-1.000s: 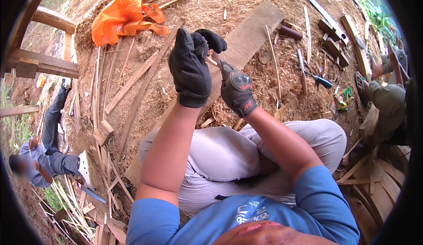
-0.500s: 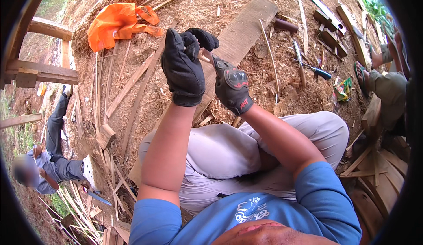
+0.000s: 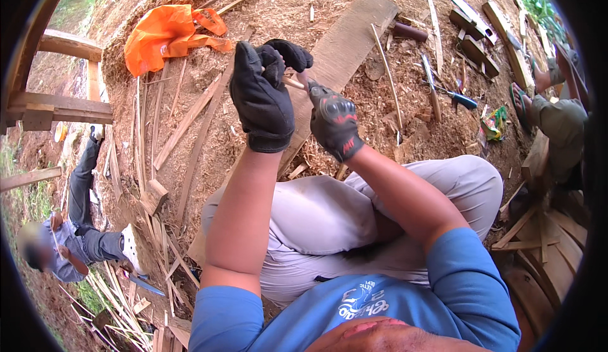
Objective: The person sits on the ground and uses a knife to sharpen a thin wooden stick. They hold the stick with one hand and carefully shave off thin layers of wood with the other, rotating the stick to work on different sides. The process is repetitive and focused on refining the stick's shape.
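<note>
Gloved left hand (image 3: 261,99) grip closed on thin wooden stick (image 3: 293,83), mostly hidden, right hand (image 3: 334,121) grip closed, contents unseen

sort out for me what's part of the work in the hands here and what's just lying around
In hand:
left hand, black glove, closed round a thin pale stick
right hand, black glove with red marks, at the same stick

Lying about:
orange plastic bag
wide plank
blue-handled tool
thin wood strips

A thin pale wooden stick (image 3: 293,83), tilted nearly level, is pinched between black-gloved fingers (image 3: 278,67), mostly hidden.
</note>
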{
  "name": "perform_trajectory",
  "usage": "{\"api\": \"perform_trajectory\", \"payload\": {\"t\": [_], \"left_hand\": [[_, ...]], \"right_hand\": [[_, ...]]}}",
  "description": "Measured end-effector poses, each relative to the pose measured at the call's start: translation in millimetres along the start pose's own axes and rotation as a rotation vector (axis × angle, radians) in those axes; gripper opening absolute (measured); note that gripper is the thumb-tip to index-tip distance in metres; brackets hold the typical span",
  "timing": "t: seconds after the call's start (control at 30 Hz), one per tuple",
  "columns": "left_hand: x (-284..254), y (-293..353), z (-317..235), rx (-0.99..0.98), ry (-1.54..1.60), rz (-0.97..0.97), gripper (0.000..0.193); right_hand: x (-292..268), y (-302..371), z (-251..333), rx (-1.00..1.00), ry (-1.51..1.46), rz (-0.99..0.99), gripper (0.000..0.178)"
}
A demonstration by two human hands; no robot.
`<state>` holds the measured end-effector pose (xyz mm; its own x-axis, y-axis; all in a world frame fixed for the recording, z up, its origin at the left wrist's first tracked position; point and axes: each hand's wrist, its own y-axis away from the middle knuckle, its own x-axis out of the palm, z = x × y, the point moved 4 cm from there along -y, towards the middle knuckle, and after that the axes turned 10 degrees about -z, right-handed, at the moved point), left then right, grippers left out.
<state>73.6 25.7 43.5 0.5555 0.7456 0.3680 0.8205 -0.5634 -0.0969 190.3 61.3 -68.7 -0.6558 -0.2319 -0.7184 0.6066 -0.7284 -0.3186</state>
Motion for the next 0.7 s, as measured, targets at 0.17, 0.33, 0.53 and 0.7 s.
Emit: {"api": "perform_trajectory", "payload": {"t": [0.17,0.33,0.53,0.7], "left_hand": [[-1.7,-1.7,-1.5,-0.018,0.043,0.045,0.058],[-3.9,-2.3,-5.3,0.009,0.028,0.019,0.060],[2.2,4.2,-2.7,0.008,0.029,-0.003,0.060],[-2.7,1.8,-3.6,0.069,-0.040,-0.038,0.060]], "right_hand": [[-4.4,-2.5,6.2,0.009,-0.063,-0.002,0.083],[-8.2,-4.0,24.0,-0.023,-0.109,-0.087,0.080],[9.0,2.1,-4.3,0.095,-0.133,0.007,0.078],[1.5,5.7,-1.6,0.049,-0.124,0.003,0.085]]}}
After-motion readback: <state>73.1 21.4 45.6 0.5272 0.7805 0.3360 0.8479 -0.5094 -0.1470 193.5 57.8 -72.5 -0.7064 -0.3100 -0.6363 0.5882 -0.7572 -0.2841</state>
